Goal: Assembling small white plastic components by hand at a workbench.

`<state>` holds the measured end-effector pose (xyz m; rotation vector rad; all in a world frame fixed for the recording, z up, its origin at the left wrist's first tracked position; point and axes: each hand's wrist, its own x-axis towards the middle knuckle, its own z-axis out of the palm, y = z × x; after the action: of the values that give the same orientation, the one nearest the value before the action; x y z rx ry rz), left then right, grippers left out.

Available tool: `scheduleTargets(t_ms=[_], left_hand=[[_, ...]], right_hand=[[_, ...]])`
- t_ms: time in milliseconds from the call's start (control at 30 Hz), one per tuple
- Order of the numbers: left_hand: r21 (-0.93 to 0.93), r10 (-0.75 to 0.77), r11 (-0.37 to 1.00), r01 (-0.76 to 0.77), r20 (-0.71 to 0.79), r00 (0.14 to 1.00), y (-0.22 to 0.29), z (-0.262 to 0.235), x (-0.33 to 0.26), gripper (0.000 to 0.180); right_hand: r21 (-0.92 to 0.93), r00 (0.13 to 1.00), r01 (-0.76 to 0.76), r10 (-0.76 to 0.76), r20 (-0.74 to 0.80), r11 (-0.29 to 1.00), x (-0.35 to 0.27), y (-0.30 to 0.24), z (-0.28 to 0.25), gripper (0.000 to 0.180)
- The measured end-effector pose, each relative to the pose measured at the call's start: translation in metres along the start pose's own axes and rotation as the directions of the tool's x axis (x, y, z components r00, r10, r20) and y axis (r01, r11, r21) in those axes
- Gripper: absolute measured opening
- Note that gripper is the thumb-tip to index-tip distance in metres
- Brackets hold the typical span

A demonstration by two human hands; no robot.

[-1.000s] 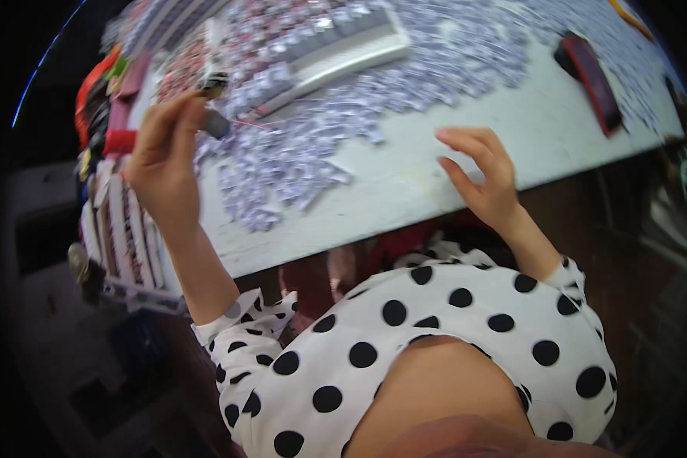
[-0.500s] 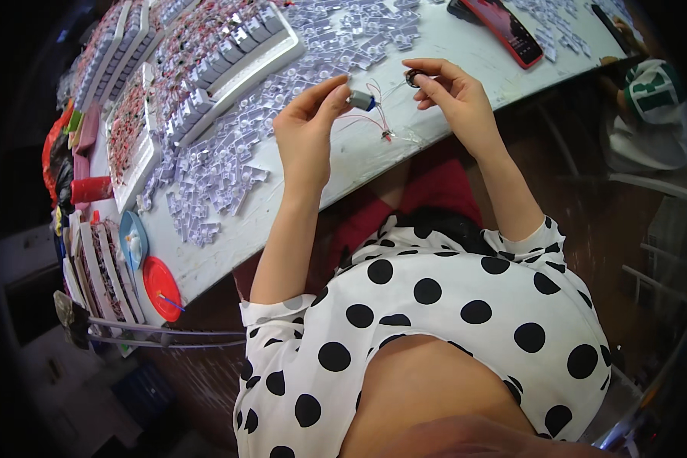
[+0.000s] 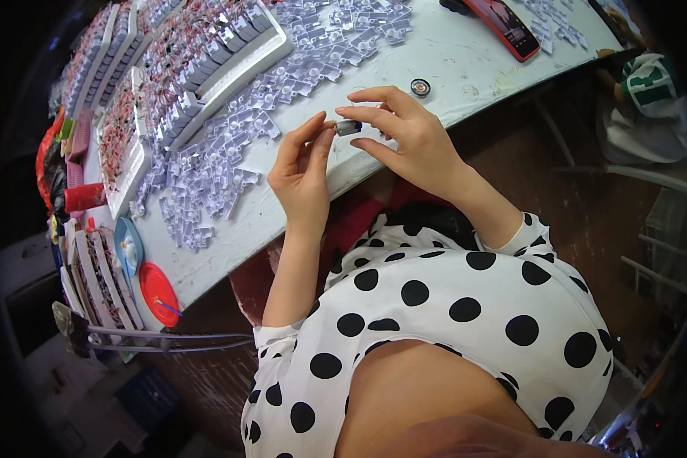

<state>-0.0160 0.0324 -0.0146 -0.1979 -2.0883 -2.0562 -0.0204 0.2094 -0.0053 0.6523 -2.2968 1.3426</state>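
Observation:
Above the table's near edge, my left hand (image 3: 304, 164) pinches a small silver motor (image 3: 346, 127) with a dark blue end between thumb and fingertips. My right hand (image 3: 412, 137) comes at the motor from the other side. Its fingers are apart, the index fingertip just above the motor and the thumb below it; I cannot tell whether they touch it. Thin wires near the motor are mostly hidden behind my right hand. Beyond that hand, a small black disc (image 3: 420, 88) with a pale centre lies on the white table (image 3: 466, 88).
Clear plastic parts (image 3: 214, 175) are strewn across the table. White foam trays (image 3: 240, 72) full of motors with red wires stand at the back left. A red-cased phone (image 3: 505, 29) lies far right, near another person's sleeve (image 3: 653, 80). A red plate (image 3: 159, 294) sits at the left corner.
My right hand has let go of the black disc, which now lies on the table, and has moved left to the motor. My left hand still holds the motor, now slightly lower.

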Motion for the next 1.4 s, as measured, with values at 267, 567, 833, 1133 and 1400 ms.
scheduleTargets(t_ms=[267,567,833,1133,1400], left_hand=[[-0.045,-0.098,0.994,0.096,-0.028,0.995,0.005,-0.008,-0.007,0.025],[0.4,0.268,0.838,-0.37,0.29,0.919,0.013,-0.008,-0.007,0.036],[0.131,-0.15,0.982,0.138,0.085,0.985,0.007,-0.016,-0.009,0.031],[-0.038,-0.208,0.976,0.213,0.093,0.974,0.011,-0.013,-0.013,0.029],[0.005,-0.15,0.989,0.15,0.094,0.984,0.014,-0.015,-0.017,0.03]], right_hand=[[-0.025,0.995,0.099,-0.098,0.014,0.995,0.004,0.004,0.002,0.03],[0.279,0.921,-0.37,0.31,0.236,0.886,0.008,-0.002,-0.014,0.026],[0.072,0.993,-0.086,0.08,0.085,0.994,0.001,0.008,-0.003,0.025],[0.067,0.993,-0.118,0.118,0.014,0.991,-0.003,0.003,0.007,0.027],[0.147,0.974,-0.219,0.207,0.091,0.965,0.0,-0.003,0.0,0.023]])
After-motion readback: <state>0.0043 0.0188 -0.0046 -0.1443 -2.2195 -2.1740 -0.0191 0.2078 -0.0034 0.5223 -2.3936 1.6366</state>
